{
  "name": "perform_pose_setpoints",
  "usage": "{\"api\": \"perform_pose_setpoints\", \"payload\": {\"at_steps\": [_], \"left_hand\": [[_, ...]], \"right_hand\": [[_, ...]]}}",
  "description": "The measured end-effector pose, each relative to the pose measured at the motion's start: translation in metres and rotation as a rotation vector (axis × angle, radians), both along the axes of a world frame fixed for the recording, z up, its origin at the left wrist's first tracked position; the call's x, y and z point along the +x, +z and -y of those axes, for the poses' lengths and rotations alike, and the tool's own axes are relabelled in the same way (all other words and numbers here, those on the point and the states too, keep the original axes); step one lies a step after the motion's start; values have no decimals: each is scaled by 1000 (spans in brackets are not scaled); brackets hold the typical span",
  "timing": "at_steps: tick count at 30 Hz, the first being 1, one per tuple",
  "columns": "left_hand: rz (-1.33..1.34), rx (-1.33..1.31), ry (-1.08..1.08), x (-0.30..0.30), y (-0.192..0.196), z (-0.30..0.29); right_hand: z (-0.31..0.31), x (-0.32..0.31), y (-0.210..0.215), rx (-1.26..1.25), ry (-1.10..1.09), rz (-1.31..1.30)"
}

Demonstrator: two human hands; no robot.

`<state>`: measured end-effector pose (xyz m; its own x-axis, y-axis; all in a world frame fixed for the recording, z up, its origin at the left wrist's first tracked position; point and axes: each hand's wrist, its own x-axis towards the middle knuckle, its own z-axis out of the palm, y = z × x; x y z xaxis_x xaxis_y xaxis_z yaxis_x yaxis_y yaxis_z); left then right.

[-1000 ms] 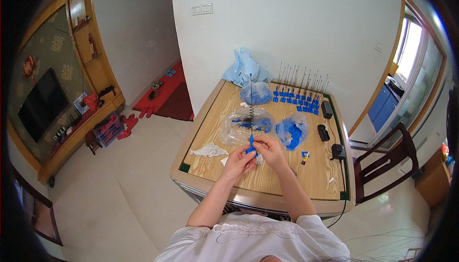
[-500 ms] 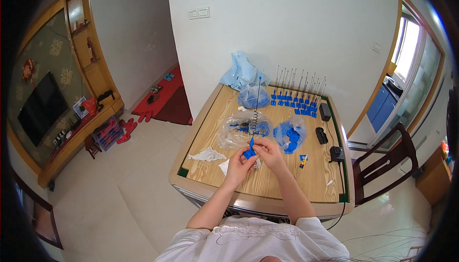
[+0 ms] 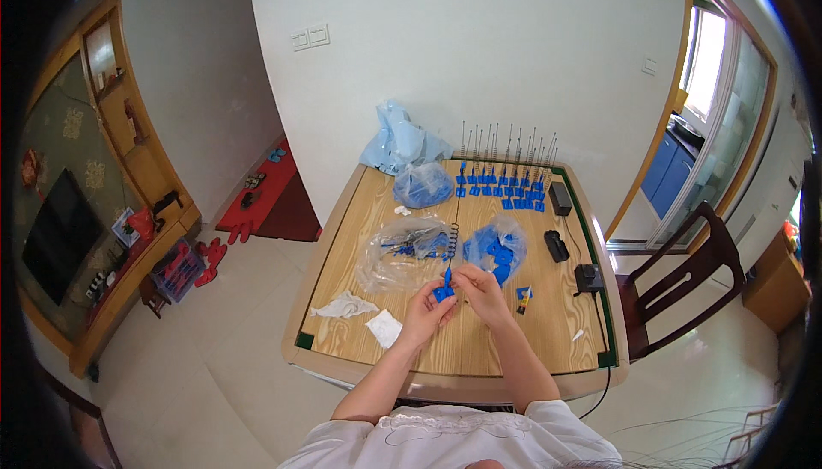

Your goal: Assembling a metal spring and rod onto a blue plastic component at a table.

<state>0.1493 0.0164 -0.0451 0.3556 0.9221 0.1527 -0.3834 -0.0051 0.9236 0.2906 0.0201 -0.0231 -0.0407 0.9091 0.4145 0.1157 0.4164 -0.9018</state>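
Observation:
In front of me, over the near middle of the table, is a black coiled-spring antenna point(image 3: 453, 242) with a blue lower sleeve. Its lower end meets a small blue base point(image 3: 443, 294). My left hand point(image 3: 419, 317) is closed around the base from the left. My right hand point(image 3: 482, 293) pinches at the blue sleeve just above, its fingertips partly hiding the joint. Just beyond my hands lie a clear plastic bag point(image 3: 373, 268) of black-and-blue antenna pieces and another bag point(image 3: 498, 251) of blue parts. A small yellow-and-black tube point(image 3: 523, 300) lies right of my right hand.
Rows of blue bases with upright antennas point(image 3: 505, 182) stand at the back right. Light blue bags point(image 3: 396, 139) sit at the back left. White tissues point(image 3: 384, 329) lie left of my hands. Black boxes point(image 3: 587, 278) line the right edge, beside a wooden chair point(image 3: 685, 276).
The view has shifted, so the table sits a little further left and lower. The antenna in my hands has tipped, its long rod no longer standing out clearly above the coil. Both hands keep their hold.

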Motion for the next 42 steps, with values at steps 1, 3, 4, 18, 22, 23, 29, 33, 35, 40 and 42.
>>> {"api": "perform_pose_setpoints", "payload": {"at_steps": [1, 3, 4, 18, 22, 23, 29, 33, 35, 40, 42], "left_hand": [[-20, -31, -19, 5, -1, -3], [-39, -61, -44, 14, -4, -9], [-17, -68, -84, 17, -6, -14], [111, -161, -194, 39, -14, -36], [131, -167, -189, 36, -14, -37], [125, -177, -188, 35, -14, -37], [236, -267, -268, 27, -10, -38], [248, -340, -259, 24, -7, -37], [241, -331, -281, 23, -1, -36], [252, -312, -311, 24, -1, -37], [250, -300, -316, 24, 2, -35]], "right_hand": [[-2, 5, -4, -46, -10, -66], [-6, 15, -10, -89, -27, -131], [-9, 20, -12, -108, -29, -131], [-25, 45, -21, -84, -36, -123], [-27, 41, -23, -92, -39, -135], [-27, 39, -21, -101, -35, -141], [-29, 33, -17, -122, -56, -110], [-30, 29, -13, -125, -66, -91], [-30, 28, -11, -111, -66, -106], [-28, 29, -6, -103, -75, -87], [-27, 29, -6, -97, -74, -95]]}}
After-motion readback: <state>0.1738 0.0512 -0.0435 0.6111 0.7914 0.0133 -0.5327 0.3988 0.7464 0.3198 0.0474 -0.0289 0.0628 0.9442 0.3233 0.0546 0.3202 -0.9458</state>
